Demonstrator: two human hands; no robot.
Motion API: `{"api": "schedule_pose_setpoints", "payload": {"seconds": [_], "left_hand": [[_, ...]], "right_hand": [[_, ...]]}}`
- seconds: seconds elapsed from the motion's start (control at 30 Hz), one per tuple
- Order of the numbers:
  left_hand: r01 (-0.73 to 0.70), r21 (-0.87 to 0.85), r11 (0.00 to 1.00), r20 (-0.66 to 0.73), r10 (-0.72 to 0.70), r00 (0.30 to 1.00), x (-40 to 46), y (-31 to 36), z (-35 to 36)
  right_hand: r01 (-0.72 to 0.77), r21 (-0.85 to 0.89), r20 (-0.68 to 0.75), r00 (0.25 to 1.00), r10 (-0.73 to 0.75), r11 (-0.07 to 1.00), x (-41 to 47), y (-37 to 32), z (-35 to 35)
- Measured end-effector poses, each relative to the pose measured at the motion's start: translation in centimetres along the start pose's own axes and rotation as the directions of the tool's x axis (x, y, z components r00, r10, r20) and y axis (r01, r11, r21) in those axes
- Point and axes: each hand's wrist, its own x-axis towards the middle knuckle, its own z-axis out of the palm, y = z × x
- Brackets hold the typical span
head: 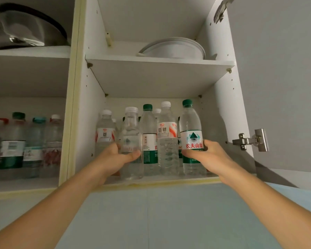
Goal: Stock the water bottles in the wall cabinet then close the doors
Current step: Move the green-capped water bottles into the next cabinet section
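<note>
The open wall cabinet's lower shelf (pixel 151 179) carries several water bottles. My left hand (pixel 115 157) grips a clear bottle with a white cap (pixel 130 133) at the front left of the row. My right hand (pixel 206 155) grips a green-capped bottle with a white and green label (pixel 191 126) at the front right. Between them stand a green-capped bottle (pixel 148 133) and a white-capped bottle with a red and white label (pixel 167 137). More bottles stand behind, partly hidden. The right cabinet door (pixel 280 87) is swung open.
A white bowl (pixel 174 48) lies on the upper shelf. The left compartment holds several more bottles (pixel 32 146) below and a steel pot with lid (pixel 29 29) above. A metal hinge (pixel 251 141) juts from the right door. Pale blue wall tiles (pixel 160 216) lie below the cabinet.
</note>
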Motion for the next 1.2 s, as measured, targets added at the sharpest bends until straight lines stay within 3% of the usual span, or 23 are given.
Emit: {"api": "schedule_pose_setpoints", "payload": {"seconds": [0.27,0.6,0.77,0.93,1.2], "left_hand": [[-0.075,0.042,0.996,0.088,0.071,0.994,0.8,1.6,5.8],[-0.107,0.02,0.994,0.104,0.104,0.989,1.9,2.3,10.2],[-0.108,0.128,0.986,0.011,0.107,0.994,2.5,2.5,12.0],[-0.105,0.185,0.977,-0.05,0.116,0.992,2.5,2.7,12.8],[-0.183,0.349,0.919,-0.025,0.205,0.979,1.7,2.7,11.9]], "right_hand": [[0.083,-0.123,-0.107,0.99,-0.097,0.989,-0.4,0.7,0.1],[0.049,-0.272,-0.217,0.97,-0.111,0.961,0.5,2.4,-2.1],[0.026,-0.315,-0.252,0.961,-0.11,0.949,1.0,3.2,-2.3],[-0.033,-0.47,-0.297,0.947,-0.123,0.882,0.8,3.6,-1.8],[-0.081,-0.533,-0.364,0.921,-0.141,0.842,0.4,3.9,-1.3]]}}
